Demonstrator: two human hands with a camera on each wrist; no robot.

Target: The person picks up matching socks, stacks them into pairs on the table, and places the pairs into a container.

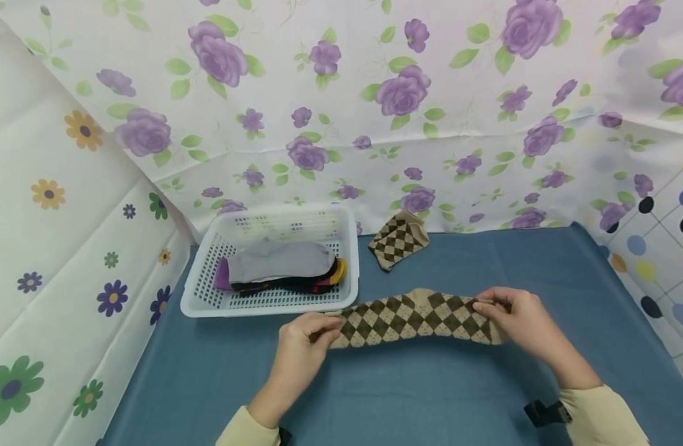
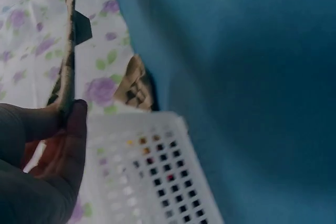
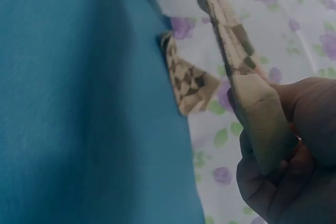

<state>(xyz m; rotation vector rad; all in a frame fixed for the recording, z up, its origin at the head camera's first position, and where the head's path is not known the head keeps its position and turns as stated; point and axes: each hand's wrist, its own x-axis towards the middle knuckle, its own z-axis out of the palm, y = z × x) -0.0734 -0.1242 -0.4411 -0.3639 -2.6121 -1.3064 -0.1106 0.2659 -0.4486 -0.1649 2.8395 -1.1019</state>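
Note:
A tan and dark brown argyle sock (image 1: 411, 318) is stretched out sideways between both hands, held above the blue tabletop. My left hand (image 1: 304, 348) pinches its left end between thumb and fingers, and the left wrist view shows the sock (image 2: 67, 72) edge-on from that pinch. At the other end my right hand (image 1: 520, 322) grips the sock, whose plain tan tip (image 3: 262, 114) sticks out past the fingers in the right wrist view. A second argyle sock (image 1: 398, 240) lies crumpled at the back of the table, touched by neither hand.
A white perforated basket (image 1: 269, 308) stands behind the left hand. Inside it lie a grey sock (image 1: 282, 260) and several darker, purple and yellow ones beneath. Flower-printed sheeting (image 1: 341, 124) hangs behind the blue cloth (image 1: 419, 396), with more sheeting at both sides.

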